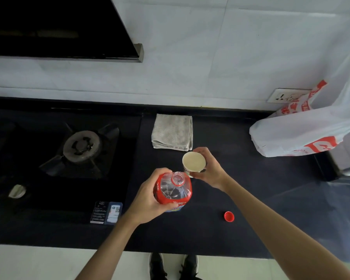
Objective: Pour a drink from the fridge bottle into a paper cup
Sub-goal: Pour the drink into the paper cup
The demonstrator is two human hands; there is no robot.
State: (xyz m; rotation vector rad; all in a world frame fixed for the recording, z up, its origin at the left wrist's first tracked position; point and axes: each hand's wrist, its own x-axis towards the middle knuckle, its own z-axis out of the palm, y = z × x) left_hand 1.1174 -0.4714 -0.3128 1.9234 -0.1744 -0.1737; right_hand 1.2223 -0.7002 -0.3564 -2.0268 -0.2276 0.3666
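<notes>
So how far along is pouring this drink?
Done: the red cap is off the bottle and lies on the counter. In hand: the left hand grips the bottle, roughly upright, while the right hand holds the paper cup beside its mouth. Left: the pour itself; no liquid shows in the paper cup yet.

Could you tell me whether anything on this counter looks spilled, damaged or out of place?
Nothing stands out. The red cap lies loose on the counter, which fits the open bottle; no spill shows near the paper cup.
</notes>
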